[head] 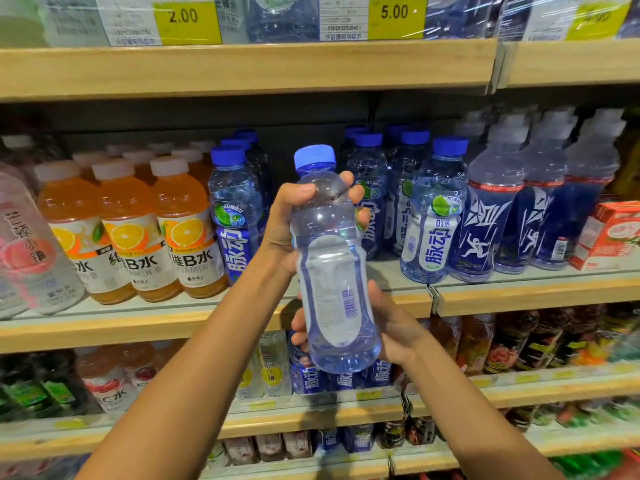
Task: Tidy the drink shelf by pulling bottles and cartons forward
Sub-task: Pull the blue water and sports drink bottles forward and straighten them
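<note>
So the blue-capped clear bottle (332, 271) is off the shelf, held up in the air in front of the middle shelf (173, 323), right at the gap in the row of matching bottles. It's tilted a bit, cap leaning left and base swung right, with the white back label and barcode facing the near side. The left hand (287, 226) is wrapped around the bottle's shoulder just under the cap, thumb and fingers curled tight on it. The right hand (391, 327) cups the lower part from behind, fingers curling around the base. On the shelf just left of the gap there's a matching blue-label bottle (235, 209), then the orange vitamin drinks (187, 230) with white caps, and a peach-label bottle (24, 244) at the far left edge. Right of the gap there are more blue-capped bottles (433, 216), then dark blue sports drinks (491, 216), and a red carton (613, 233) at the far right. Yellow price tags (187, 20) sit on the shelf above, reading 2.00 and 5.00. Lower shelves are blurry but packed with drinks.
</note>
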Demonstrator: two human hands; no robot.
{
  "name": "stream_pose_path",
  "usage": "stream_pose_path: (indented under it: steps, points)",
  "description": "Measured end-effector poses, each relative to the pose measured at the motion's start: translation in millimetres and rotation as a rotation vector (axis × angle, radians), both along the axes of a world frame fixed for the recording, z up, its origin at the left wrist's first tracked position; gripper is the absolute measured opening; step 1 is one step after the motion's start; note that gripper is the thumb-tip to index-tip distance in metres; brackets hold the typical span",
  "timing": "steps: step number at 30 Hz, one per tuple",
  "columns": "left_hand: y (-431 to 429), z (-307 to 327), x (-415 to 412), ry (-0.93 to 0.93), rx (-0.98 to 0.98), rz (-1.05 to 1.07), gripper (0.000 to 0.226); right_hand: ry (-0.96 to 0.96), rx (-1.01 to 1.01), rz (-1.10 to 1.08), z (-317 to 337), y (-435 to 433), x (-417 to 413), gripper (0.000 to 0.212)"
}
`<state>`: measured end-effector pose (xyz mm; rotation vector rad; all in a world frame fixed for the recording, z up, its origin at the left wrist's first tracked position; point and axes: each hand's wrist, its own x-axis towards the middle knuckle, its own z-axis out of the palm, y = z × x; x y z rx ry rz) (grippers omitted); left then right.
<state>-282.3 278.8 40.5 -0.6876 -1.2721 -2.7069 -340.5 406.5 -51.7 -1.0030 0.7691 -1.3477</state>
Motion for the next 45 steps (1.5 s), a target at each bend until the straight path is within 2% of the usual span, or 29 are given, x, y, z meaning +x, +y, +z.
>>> stream_pose_path:
  steps: [3,8,12,15,17,21,24,26,28,31,35,41,45]
  points:
    - [-4,-8,-4,0.004,0.028,-0.074,0.052,0.022,0.007,-0.048,1,-5,0,0.077]
    - [-17,-14,1,-0.057,-0.126,0.116,0.064,0.189,0.018,-0.302,3,0,3,0.1]
    - [-21,-11,14,-0.139,-0.34,0.388,0.074,0.435,-0.05,-0.467,15,4,5,0.073]
    - [-20,-12,25,-0.197,-0.487,0.61,0.046,0.546,-0.109,-0.633,17,-2,3,0.038]
    - [-18,-17,32,-0.177,-0.577,0.771,0.043,0.58,-0.143,-0.722,15,-8,0,0.038]
    - [-25,-44,50,0.021,-1.027,1.21,0.031,0.611,-0.187,-0.837,9,-20,-7,0.054]
    - [-37,-72,60,0.104,-1.424,1.451,0.028,0.631,-0.192,-0.899,7,-33,-15,0.052]
    - [-44,-90,62,0.207,-1.718,1.486,0.031,0.644,-0.166,-0.932,7,-43,-21,0.047]
    - [-50,-105,60,0.325,-1.964,1.422,0.032,0.638,-0.118,-0.955,5,-54,-28,0.05]
    - [-59,-118,55,0.428,-2.164,1.235,0.031,0.609,-0.036,-0.958,-1,-73,-39,0.059]
    - [-64,-126,54,0.495,-2.236,1.218,0.04,0.632,0.009,-0.909,-5,-96,-47,0.049]
    - [-61,-125,57,0.476,-2.243,1.216,0.04,0.71,-0.009,-0.842,-2,-116,-47,0.004]
    - [-60,-123,58,0.457,-2.246,1.211,0.039,0.629,-0.029,-0.899,-1,-133,-48,0.024]
